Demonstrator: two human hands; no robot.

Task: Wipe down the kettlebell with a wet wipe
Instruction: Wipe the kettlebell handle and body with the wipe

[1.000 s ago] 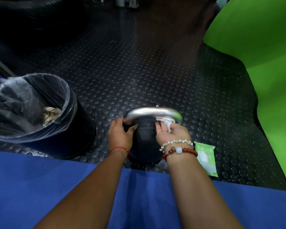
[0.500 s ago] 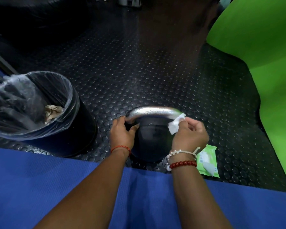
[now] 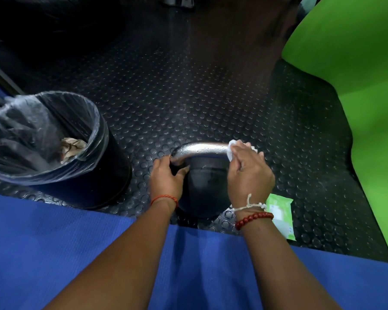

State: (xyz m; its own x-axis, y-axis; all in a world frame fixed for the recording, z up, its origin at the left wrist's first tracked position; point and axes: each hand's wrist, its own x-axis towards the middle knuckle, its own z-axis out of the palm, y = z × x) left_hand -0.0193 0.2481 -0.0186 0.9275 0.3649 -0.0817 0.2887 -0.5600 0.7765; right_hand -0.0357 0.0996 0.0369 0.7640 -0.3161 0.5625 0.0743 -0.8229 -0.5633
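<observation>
I log one black round kettlebell with chrome handle (image 3: 205,186), upright on studded black rubber floor (image 3: 166,97): left hand (image 3: 166,179), grip clamped at the handle's left end; right hand (image 3: 249,174), grip pinching a white wet wipe (image 3: 231,151) against its right end.

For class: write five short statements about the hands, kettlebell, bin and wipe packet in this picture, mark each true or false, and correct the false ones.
1. The right hand holds a white wet wipe against the chrome handle of the kettlebell. True.
2. The left hand lies flat on the blue mat. False: it grips the handle's left end.
3. The green wipe packet lies on the studded floor, right of the kettlebell. True.
4. The bin stands right of the kettlebell. False: it stands left.
5. The bin holds nothing. False: crumpled paper lies inside.
</observation>
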